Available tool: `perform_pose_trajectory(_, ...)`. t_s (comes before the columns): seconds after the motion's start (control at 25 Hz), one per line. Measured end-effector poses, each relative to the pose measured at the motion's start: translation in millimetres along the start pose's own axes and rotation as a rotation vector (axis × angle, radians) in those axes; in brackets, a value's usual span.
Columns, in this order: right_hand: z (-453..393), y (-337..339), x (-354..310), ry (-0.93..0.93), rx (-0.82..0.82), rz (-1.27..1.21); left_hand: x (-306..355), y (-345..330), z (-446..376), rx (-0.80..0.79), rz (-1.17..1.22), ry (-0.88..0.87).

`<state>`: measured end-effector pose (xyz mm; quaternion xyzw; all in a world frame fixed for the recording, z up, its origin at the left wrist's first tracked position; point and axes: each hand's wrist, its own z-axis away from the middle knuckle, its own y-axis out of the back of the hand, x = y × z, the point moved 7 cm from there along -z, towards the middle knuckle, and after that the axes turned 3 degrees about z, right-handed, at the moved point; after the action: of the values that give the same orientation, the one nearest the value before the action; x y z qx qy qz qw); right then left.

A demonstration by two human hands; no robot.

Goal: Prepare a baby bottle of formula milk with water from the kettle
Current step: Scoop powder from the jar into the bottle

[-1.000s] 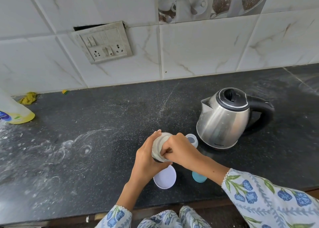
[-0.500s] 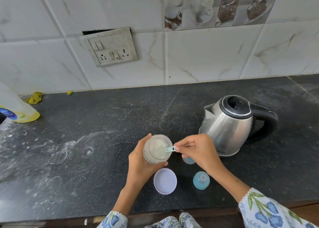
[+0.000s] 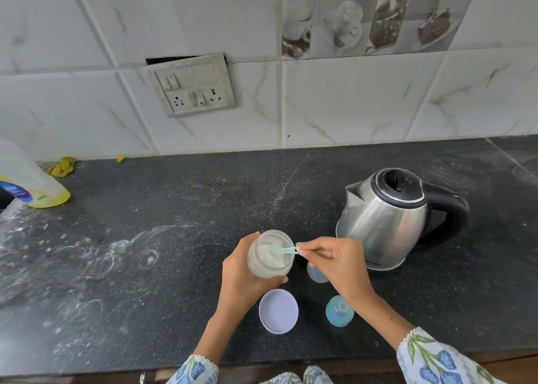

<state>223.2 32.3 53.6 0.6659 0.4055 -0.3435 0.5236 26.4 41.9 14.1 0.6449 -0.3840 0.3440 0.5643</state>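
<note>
My left hand (image 3: 240, 276) grips a clear jar of white formula powder (image 3: 270, 257), tilted toward me above the counter. My right hand (image 3: 339, 263) pinches the handle of a small teal scoop (image 3: 286, 250) whose bowl sits in the powder at the jar's mouth. The baby bottle (image 3: 316, 273) stands partly hidden under my right hand. Its blue nipple cap (image 3: 339, 311) rests on the counter in front. The steel kettle (image 3: 387, 219) with a black lid and handle stands to the right, lid closed.
The jar's white lid (image 3: 278, 311) lies upside down near the counter's front edge. A yellow detergent bottle (image 3: 27, 181) stands far left by a yellow rag (image 3: 62, 166). The black counter (image 3: 145, 238) is dusted with powder marks. A switch panel (image 3: 190, 85) is on the tiled wall.
My right hand has drawn back from over the jar's mouth and now holds the scoop by its handle tip. The jar has tipped so its opening faces me.
</note>
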Motion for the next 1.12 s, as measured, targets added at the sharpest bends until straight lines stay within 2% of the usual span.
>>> perform_pose_trajectory(0.24,-2,3,-1,0.058,0.037,0.021,0,-1,-4,0.007,0.025,0.017)
perform_pose_trajectory(0.32,-7,1,6,-0.074,0.029,-0.036,1,-4,-6,-0.009,0.014,0.01)
perform_pose_trajectory(0.52,-8,-1,28,-0.526,0.043,-0.386,-2,-7,-8,-0.002,0.043,0.043)
perform_pose_trajectory(0.76,-6,-2,28,-0.673,0.053,-0.536,-10,-14,-12,-0.015,0.06,0.054)
perform_pose_trajectory(0.84,-8,0,22,-0.619,0.053,-0.472,-8,-15,-10,-0.029,0.051,0.018)
perform_pose_trajectory(0.92,-14,4,8,-0.401,0.035,-0.182,-3,-14,-8,-0.039,0.029,-0.037)
perform_pose_trajectory(1.04,-18,-13,-20,-0.025,-0.099,0.284,9,-11,-7,-0.075,-0.037,-0.167)
perform_pose_trajectory(1.12,-15,-30,-31,0.068,-0.212,0.503,19,-10,-5,-0.098,-0.049,-0.231)
